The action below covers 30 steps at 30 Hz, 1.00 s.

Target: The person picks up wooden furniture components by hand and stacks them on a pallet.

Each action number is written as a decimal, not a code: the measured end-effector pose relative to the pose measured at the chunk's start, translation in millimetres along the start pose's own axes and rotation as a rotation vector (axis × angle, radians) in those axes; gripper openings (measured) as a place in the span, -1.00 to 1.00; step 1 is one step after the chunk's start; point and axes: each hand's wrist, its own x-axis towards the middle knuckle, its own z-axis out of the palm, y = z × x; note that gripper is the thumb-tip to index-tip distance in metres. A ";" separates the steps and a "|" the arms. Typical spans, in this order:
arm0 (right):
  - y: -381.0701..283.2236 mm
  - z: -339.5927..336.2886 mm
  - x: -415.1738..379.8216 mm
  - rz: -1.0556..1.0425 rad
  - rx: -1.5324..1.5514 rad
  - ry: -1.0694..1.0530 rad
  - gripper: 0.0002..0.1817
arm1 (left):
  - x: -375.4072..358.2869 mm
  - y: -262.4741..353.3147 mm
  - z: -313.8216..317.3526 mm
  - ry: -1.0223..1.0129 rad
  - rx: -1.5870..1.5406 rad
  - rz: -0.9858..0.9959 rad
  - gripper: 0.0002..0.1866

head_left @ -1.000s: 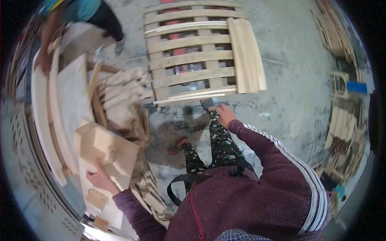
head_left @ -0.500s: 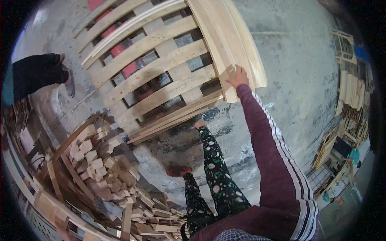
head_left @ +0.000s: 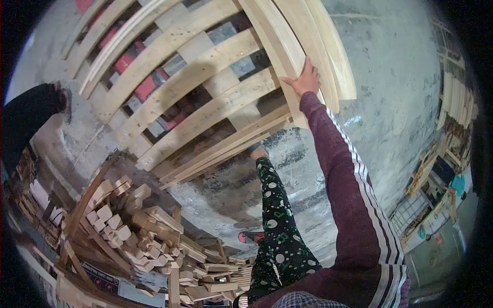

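Observation:
My right hand [head_left: 306,79], in a maroon sleeve with white stripes, is at the near end of a long pale wooden board [head_left: 275,43]. The thumb lies across the board's top face, and the fingers close along its right side. That board is in a row of similar planks [head_left: 321,49] along the right side of a slatted wooden pallet [head_left: 221,97]. Thin strips [head_left: 221,154] lie along the pallet's near edge. My left hand is outside the view.
A pile of cut wood blocks [head_left: 115,226] stands at the lower left. Another person's dark-clothed leg [head_left: 33,113] is at the far left. Grey concrete floor [head_left: 390,87] stretches to the right, with timber stacks [head_left: 454,102] and a person in teal [head_left: 457,184] beyond. Red parts [head_left: 146,87] show beneath the slats.
My right hand's fingers have shifted from lying over the board to closing along its side. The view has moved, and one of my feet has stepped.

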 end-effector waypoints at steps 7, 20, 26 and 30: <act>1.9 -65.8 -54.0 -0.156 0.182 0.022 0.20 | 72.0 -69.8 -67.2 -0.220 -0.319 -0.042 -0.50; -70.9 -384.4 -389.2 -0.736 0.433 -0.702 0.17 | -222.0 3.5 -82.3 -0.183 -0.166 0.481 -0.19; -172.9 -464.9 -548.0 -1.456 0.293 -0.703 0.14 | -383.6 -109.3 -240.5 -0.363 -1.383 0.112 -0.20; -288.8 -483.4 -721.0 -1.951 0.244 -0.589 -0.09 | -392.8 -240.1 -364.8 0.200 -1.790 0.082 -0.19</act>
